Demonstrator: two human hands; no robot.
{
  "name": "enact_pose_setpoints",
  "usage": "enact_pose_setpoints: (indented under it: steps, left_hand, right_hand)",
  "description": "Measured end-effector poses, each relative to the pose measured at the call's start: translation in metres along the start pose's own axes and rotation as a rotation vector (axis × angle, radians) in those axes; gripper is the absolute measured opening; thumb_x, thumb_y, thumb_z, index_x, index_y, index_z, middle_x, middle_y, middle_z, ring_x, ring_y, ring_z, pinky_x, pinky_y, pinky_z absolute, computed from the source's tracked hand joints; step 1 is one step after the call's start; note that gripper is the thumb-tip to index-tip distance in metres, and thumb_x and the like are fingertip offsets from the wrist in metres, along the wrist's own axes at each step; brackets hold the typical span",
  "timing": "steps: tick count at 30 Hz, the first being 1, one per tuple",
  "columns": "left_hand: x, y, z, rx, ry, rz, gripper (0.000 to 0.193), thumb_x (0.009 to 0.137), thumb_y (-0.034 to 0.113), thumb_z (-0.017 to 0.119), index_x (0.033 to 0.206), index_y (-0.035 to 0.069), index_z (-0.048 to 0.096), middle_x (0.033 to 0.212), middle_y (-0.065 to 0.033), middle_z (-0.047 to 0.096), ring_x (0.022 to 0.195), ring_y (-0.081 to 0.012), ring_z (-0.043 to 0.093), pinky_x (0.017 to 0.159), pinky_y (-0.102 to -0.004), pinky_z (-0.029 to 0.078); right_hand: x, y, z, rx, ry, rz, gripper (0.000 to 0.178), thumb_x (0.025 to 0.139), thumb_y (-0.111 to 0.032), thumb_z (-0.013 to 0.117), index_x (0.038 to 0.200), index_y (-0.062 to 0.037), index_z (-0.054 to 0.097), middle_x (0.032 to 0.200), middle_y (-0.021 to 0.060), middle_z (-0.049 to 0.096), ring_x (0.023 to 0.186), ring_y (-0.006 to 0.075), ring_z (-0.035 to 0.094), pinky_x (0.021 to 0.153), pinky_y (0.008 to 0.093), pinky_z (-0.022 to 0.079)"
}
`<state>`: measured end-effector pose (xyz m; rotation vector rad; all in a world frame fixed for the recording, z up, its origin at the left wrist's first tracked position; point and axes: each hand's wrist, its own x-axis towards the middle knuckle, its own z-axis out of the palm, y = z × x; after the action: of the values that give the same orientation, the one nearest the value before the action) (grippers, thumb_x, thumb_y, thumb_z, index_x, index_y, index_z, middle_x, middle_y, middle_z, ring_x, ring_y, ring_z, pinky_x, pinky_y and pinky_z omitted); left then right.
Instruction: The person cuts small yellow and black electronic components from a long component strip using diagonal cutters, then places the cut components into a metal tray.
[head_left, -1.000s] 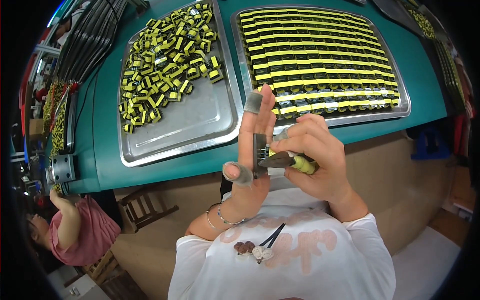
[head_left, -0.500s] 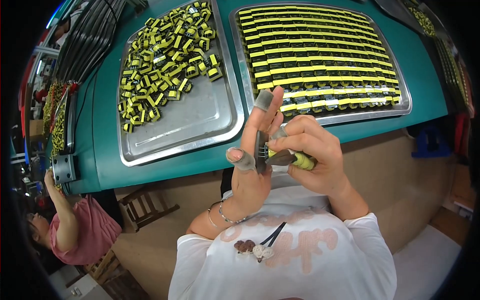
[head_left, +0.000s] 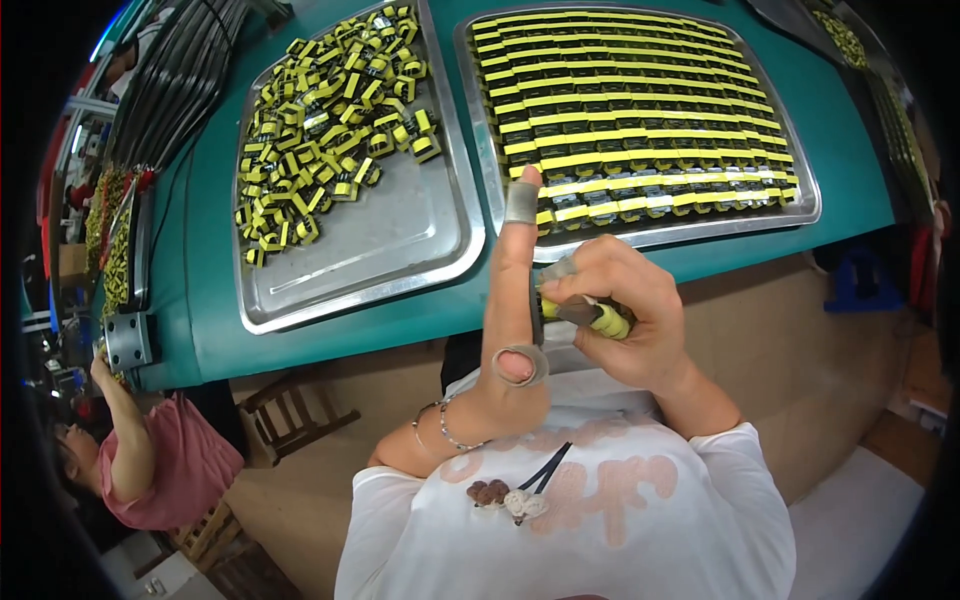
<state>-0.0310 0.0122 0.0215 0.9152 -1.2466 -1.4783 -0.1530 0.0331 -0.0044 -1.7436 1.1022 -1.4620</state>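
Green worktop (head_left: 838,140) carries a filled tray (head_left: 700,234). On the tray's near side: dark part (head_left: 537,310) against left hand (head_left: 510,312), hold indeterminable; right hand (head_left: 640,312) clasps yellow-handled tool (head_left: 611,322). Part probably light, stiff; grasp edges.

On the bench (head_left: 215,335), whose green covering looks smooth and rather matt, the left tray (head_left: 400,235) and the right tray (head_left: 690,236), both close to the front edge, are of smooth, shiny metal. The small parts (head_left: 335,140) show bright yellow tape, slightly glossy, around dark bodies, and the hand tool (head_left: 610,322) has a similar yellow wrapping, uneven on its surface. The finger cover (head_left: 522,203) looks thin and matt, the shirt (head_left: 420,540) is soft white cloth, and the chair (head_left: 315,438) seems of dark wood.
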Motion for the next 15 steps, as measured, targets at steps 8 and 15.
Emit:
enact_pose_setpoints:
  steps: [8, 15]
  left_hand:
    - [0.0, -0.011, -0.021, -0.412, -0.161, -0.162, 0.106, 0.077, 0.082, 0.028, 0.144, 0.0, 0.019, 0.147, -0.0237, 0.026, 0.137, -0.0344, 0.027, 0.113, -0.043, 0.02]
    - [-0.005, 0.0, -0.024, -0.279, -0.386, -0.23, 0.103, 0.08, 0.074, 0.043, 0.145, -0.002, 0.016, 0.143, -0.024, 0.034, 0.123, -0.0286, 0.046, 0.099, -0.0354, 0.041]
  right_hand:
    - [0.008, -0.003, -0.002, -0.263, -0.024, -0.178, 0.043, 0.056, 0.0, 0.069, 0.098, -0.0095, 0.067, 0.085, 0.0037, 0.06, 0.073, 0.0207, 0.056, 0.069, 0.0321, 0.043]
    - [0.0, -0.002, -0.01, -0.497, 0.022, -0.492, 0.027, 0.064, -0.008, 0.069, 0.089, -0.0166, 0.07, 0.088, -0.0021, 0.057, 0.064, 0.0128, 0.049, 0.069, 0.0326, 0.041]
